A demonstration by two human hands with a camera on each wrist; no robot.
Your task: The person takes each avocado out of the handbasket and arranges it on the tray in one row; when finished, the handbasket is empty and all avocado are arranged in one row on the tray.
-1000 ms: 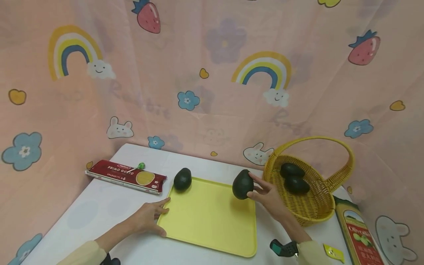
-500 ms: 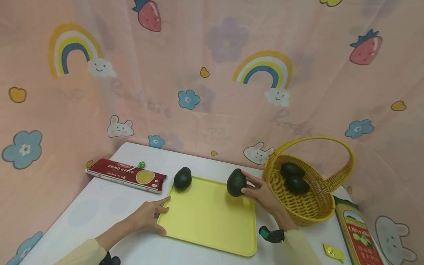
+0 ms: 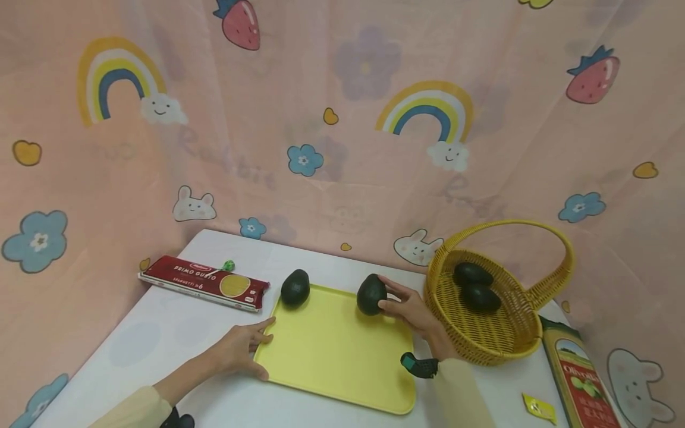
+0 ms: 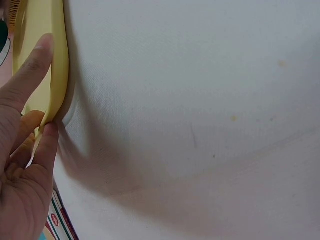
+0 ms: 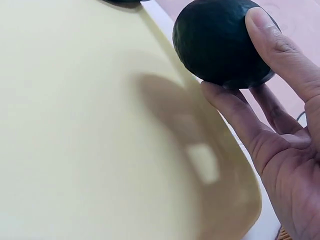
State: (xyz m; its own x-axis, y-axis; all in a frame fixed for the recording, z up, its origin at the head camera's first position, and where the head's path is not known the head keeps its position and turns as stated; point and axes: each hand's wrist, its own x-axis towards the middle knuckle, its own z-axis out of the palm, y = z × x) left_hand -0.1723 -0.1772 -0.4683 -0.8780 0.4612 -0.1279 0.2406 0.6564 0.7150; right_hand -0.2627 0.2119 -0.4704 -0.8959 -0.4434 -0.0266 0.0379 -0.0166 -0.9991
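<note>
From where I'm standing, the R hand (image 3: 409, 309) has the held avocado (image 3: 371, 294) in a fingertip grip, thumb on one side & fingers on the other, palm well off it. Fruit's roughly upright over the far part of the yellow tray (image 3: 337, 351), near the back rim; in the R wrist view its shadow falls apart from it on the tray, so prob. not down yet. L hand (image 3: 238, 351) isn't clenched: fingers spread & fairly straight against the tray's L edge, thumb by the near corner, so I'd call that bracing. Good idea imo, b/c a light tray could skid if the fruit bumps it. To do this bit well: bring the fruit a touch inward so it clears the back rim, lower it slowly, & let go only once it's fully seated. It's rounded, so it'll prob. want to roll; better to lay it on its side w/ fingertips there a sec than drop it on its end. Leave a gap vs. the corner avocado (image 3: 295, 289) at the tray's far L corner, else they may knock. Watch the R forearm too: it's beside the wicker basket (image 3: 495, 351), w/ the rear avocado (image 3: 472, 274) & front avocado (image 3: 479, 298) inside, so any pullback should go wide of the rim.
</note>
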